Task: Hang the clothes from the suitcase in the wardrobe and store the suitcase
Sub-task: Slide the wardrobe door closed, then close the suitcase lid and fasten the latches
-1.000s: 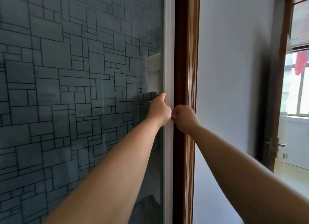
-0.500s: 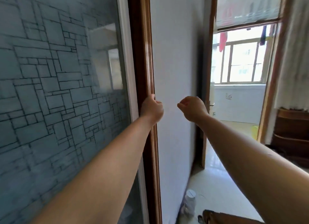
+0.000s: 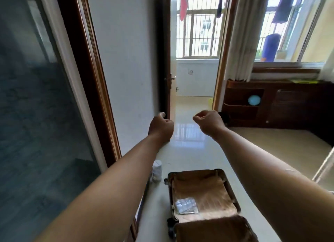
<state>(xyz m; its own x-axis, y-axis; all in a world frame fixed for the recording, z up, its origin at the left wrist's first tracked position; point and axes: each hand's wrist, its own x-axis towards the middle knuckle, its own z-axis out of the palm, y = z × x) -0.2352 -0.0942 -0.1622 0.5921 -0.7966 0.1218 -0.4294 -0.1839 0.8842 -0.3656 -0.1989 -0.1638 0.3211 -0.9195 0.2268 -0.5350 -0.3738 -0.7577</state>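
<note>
The wardrobe's sliding glass door (image 3: 36,106) fills the left side, closed against its brown wooden frame (image 3: 90,75). An open brown suitcase (image 3: 204,202) lies on the floor at the bottom centre, its tan lining bare except for a small silvery packet (image 3: 186,205). My left hand (image 3: 160,127) is held out in the air in front of the white wall, fingers curled, holding nothing. My right hand (image 3: 207,122) floats beside it, also loosely curled and empty. Neither hand touches the wardrobe or the suitcase.
A white jar (image 3: 156,170) stands on the floor beside the suitcase by the wall. An open doorway (image 3: 195,61) leads to a balcony with hanging laundry. A dark wooden cabinet (image 3: 278,104) runs under the window at right, next to a curtain (image 3: 238,34).
Both hands have let go of the sliding door's edge and drawn away from it. My view has swung right and down, bringing the open suitcase into sight.
</note>
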